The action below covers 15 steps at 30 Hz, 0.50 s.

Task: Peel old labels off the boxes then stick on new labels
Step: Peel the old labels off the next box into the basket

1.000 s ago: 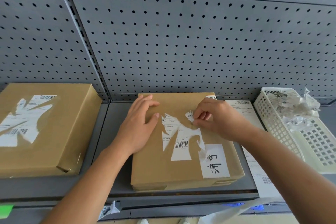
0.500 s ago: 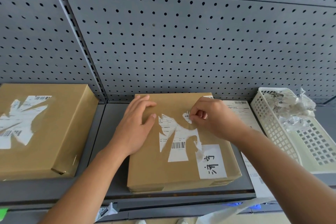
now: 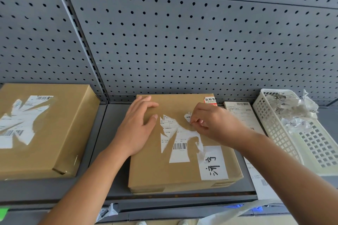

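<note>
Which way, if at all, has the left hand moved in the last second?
No. The left hand stays flat on the middle box, thumb tip just left of the torn label.

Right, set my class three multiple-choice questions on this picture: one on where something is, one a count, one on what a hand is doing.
1. Where does the white plastic basket stand?
A. at the far left
B. right of the middle box
C. on the floor

2. How many cardboard boxes lie on the shelf?
A. one
B. two
C. four

3. What is the right hand doing?
A. pinching the torn shipping label
B. lying flat and idle
C. holding a pen

Answers:
1 B: the basket stands at the right end of the shelf, past the middle box.
2 B: only the left box and the middle box show.
3 A: its fingertips pinch the label's upper edge, while the left hand presses flat on the box.
</note>
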Available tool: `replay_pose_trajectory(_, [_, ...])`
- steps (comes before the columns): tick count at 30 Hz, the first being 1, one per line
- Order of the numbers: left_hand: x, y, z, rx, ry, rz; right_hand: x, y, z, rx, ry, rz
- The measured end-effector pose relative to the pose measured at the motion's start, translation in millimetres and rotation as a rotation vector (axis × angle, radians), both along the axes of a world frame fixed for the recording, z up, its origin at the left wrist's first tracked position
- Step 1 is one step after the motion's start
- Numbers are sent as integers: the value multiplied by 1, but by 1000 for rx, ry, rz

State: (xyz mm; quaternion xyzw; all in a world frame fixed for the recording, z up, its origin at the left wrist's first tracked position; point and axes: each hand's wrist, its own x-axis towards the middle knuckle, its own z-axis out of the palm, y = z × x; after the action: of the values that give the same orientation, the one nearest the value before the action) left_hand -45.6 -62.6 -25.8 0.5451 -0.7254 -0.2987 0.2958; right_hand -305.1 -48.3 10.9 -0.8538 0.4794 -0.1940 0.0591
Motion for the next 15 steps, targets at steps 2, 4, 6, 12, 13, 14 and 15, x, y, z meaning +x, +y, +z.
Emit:
replay_pose_trajectory(2, [0, 0, 0, 1, 6, -2, 1, 1, -4, -40, -3, 9])
replay_pose_trajectory(4, [0, 0, 0, 0, 4, -1, 1, 1, -6, -66, -1, 15])
replay_pose_trajectory(6, [0, 0, 1, 2, 1, 1, 1, 1, -6, -68, 8, 21])
replay_pose_trajectory(12, [0, 0, 0, 3, 2, 1, -4, 2, -7, 10, -59, -24])
replay_pose_trajectory(13, [0, 0, 0, 1, 0, 0, -5, 1, -6, 34, -75, -33])
replay_pose_trajectory(14, [0, -1, 0, 0, -2, 0, -6, 2, -6, 60, -91, -34])
replay_pose_trajectory(15, [0, -1, 0, -3, -4, -1, -7, 2, -5, 80, -105, -30])
